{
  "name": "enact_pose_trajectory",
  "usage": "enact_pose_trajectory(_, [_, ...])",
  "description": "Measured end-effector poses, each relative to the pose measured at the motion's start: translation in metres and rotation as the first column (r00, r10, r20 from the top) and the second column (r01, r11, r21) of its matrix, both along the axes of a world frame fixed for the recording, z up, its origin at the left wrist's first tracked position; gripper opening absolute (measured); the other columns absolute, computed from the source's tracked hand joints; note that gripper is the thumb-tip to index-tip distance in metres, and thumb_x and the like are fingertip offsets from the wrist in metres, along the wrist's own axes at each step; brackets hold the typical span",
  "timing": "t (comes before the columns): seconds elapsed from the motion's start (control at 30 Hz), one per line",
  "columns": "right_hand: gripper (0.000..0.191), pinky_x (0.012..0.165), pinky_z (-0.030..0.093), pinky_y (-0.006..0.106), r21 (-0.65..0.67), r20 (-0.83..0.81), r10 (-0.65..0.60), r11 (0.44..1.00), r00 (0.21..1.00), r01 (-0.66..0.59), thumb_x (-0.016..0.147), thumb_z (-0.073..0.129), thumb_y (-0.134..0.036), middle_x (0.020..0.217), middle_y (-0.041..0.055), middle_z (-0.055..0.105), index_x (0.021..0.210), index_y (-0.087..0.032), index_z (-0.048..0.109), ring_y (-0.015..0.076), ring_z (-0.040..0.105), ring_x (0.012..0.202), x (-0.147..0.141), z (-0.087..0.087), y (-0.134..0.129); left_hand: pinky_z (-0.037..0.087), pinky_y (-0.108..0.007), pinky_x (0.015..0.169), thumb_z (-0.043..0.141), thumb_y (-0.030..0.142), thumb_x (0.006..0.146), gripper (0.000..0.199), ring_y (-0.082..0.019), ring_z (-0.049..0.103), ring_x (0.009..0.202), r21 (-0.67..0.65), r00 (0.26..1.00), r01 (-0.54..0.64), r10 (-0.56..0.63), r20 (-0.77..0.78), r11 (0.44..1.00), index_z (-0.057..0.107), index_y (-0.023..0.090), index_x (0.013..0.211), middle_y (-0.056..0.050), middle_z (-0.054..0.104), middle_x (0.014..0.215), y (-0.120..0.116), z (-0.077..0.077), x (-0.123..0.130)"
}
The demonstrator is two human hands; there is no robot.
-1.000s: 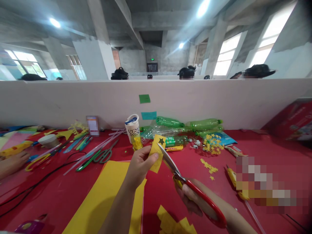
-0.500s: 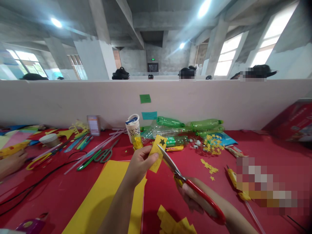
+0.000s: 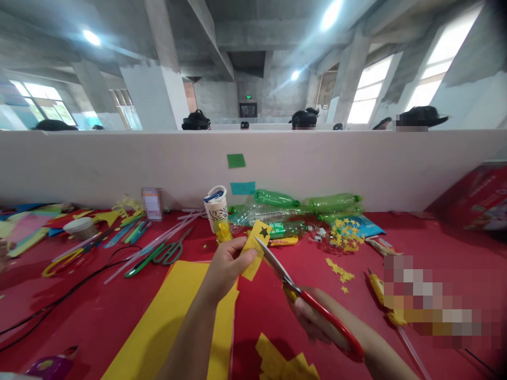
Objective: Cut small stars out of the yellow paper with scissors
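Pinched in my left hand [image 3: 229,264] is a small strip of yellow paper [image 3: 253,266], tilted, with a dark star [image 3: 263,231] near its top. My right hand [image 3: 312,316] is closed around red-handled scissors [image 3: 287,279]. Their blade tip meets the strip just below the star; whether the blades are parted I cannot tell. Under my left forearm lie large yellow sheets [image 3: 166,306]. Smaller yellow paper pieces [image 3: 277,361] lie between my arms at the front. To the right are cut yellow stars [image 3: 340,270] on the red table.
Green plastic bottles [image 3: 336,202] lie along the white partition [image 3: 119,163], beside a white cup [image 3: 216,211]. Green-handled scissors [image 3: 168,253], straws and black cables [image 3: 63,293] spread over the left. A yellow glue gun [image 3: 376,287] lies at the right.
Another person's hand and the yellow tool at the far left have moved almost out of view. My hands, the strip and the scissors have barely shifted.
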State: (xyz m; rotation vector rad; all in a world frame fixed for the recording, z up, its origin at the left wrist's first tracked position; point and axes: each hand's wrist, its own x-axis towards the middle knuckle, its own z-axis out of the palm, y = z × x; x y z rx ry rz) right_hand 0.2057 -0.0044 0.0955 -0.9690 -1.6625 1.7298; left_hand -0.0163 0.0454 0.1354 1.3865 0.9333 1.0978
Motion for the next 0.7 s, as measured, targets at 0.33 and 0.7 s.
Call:
enact_pose_trajectory(0.33, [0.049, 0.041, 0.031, 0.017, 0.056, 0.072, -0.006, 0.998, 0.997, 0.002, 0.083, 0.041, -0.066, 0.049, -0.0096, 0.033, 0.065, -0.021, 0.033, 0.004, 0.03, 0.039, -0.0033, 0.0077, 0.0003, 0.03, -0.02, 0.052, 0.056, 0.03, 0.079, 0.016, -0.009, 0.037, 0.056, 0.002, 1.0, -0.011, 0.011, -0.025, 1.0, 0.058, 0.015, 0.074, 0.003, 0.043, 0.063, 0.0006, -0.0005, -0.0008])
enact_pose_trajectory(0.7, [0.048, 0.043, 0.031, 0.019, 0.06, 0.075, -0.02, 0.998, 0.997, 0.016, 0.083, 0.042, -0.065, 0.047, -0.01, 0.033, 0.065, -0.021, 0.034, 0.0044, 0.03, 0.039, -0.0024, 0.007, 0.0013, 0.032, -0.021, 0.049, 0.058, 0.037, 0.076, 0.023, -0.011, 0.044, 0.052, -0.01, 0.995, -0.099, 0.099, -0.028, 0.995, 0.061, 0.015, 0.069, 0.002, 0.049, 0.057, -0.0027, 0.0047, 0.0054])
